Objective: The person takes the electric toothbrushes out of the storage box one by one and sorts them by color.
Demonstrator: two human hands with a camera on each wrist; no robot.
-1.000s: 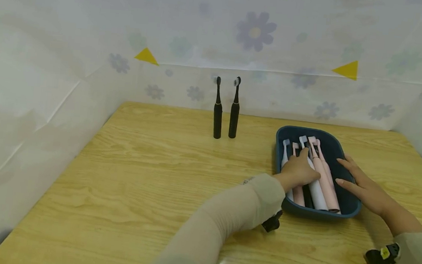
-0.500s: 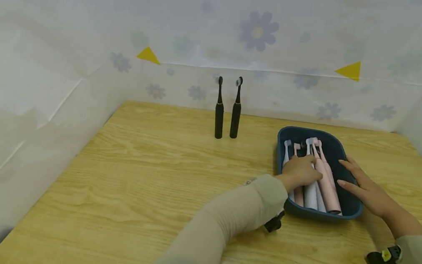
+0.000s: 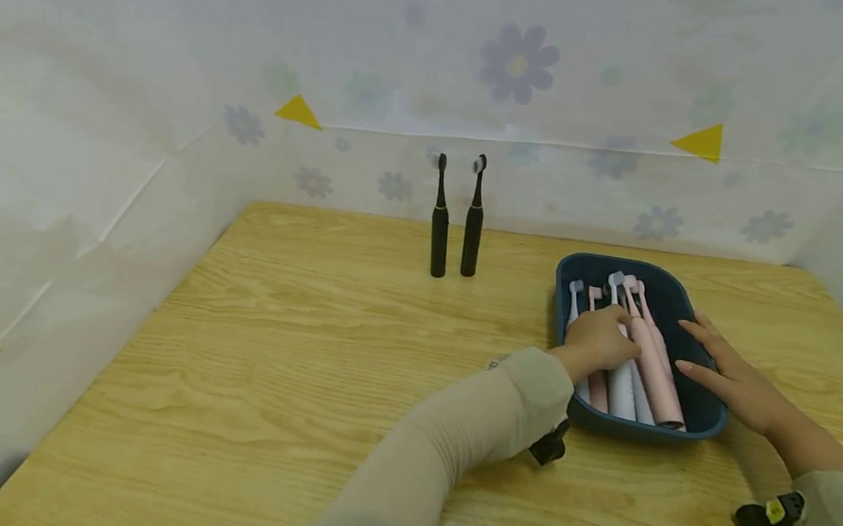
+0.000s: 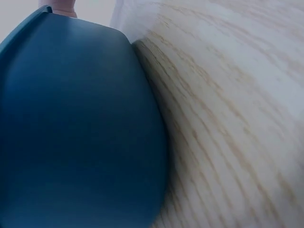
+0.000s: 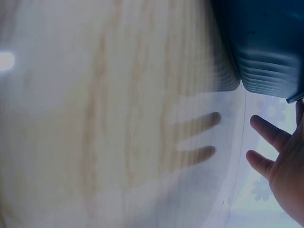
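**Slim white electric toothbrush (image 3: 622,392) held inside dark blue, round-cornered plastic container (image 3: 698,406)**

The white toothbrush is pinched by the left grip (image 3: 599,339), thumb and fingers curled about its handle; the undersides of the fingers are hidden. Its pale head is seen beyond the knuckles, its base nearer the person. The container is set toward the right of the pale yellow wood-grain counter (image 3: 271,342). Its right rim is touched by the right grip (image 3: 737,391), whose fingers are spread, with nothing pinched.

To the right of the held toothbrush are laid another white handle (image 3: 642,401), partly covered, and two pale pink toothbrushes, one (image 3: 655,375) in front of the other (image 3: 660,342). To its left are laid a dusty pink toothbrush (image 3: 597,393) and, against the left wall, a white one with a blue-grey head (image 3: 576,287).

Well apart, near the back edge, two slender black electric toothbrushes, one on the left (image 3: 439,239) and one on the right (image 3: 472,241), are stood upright side by side, not touching. Behind them is hung a white flower-printed sheet (image 3: 410,53), marked with yellow triangles (image 3: 299,111).
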